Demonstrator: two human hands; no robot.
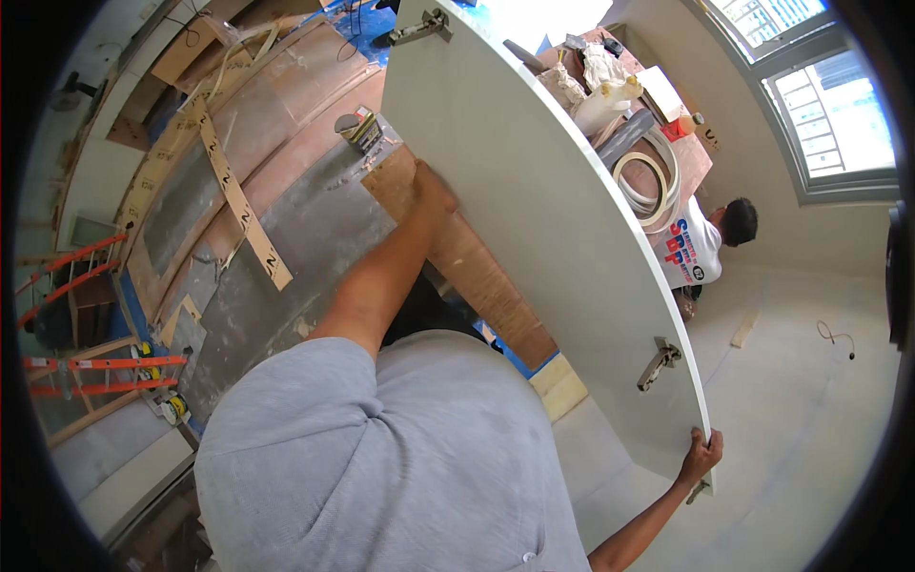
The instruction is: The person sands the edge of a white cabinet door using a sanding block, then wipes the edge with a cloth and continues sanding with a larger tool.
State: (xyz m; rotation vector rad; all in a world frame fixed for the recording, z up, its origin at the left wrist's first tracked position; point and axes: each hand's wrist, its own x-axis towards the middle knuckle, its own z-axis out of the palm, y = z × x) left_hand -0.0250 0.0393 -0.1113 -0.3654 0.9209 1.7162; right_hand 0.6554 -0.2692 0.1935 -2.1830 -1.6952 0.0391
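A long white cabinet door (534, 181) stands on edge, slanting from the top middle to the lower right. Metal concealed hinges are fitted on it: one hinge (419, 29) at the far end, another hinge (660, 364) towards the near end and a third (701, 491) beside my right hand. My right hand (702, 456) is closed round the door's near end, thumb on the inner face. My left hand (436, 188) holds the door's lower long edge farther along, its fingers partly hidden. Below that hand lies a narrow brown wooden board (486, 276).
Behind the door, a worktop (694, 157) carries rolls of tape, tools and rags. A co-worker in a white shirt (701, 248) is low beside it. At left are a plywood strip (233, 191), a tin (357, 131) and an orange ladder (105, 362). Windows (824, 105) are at upper right.
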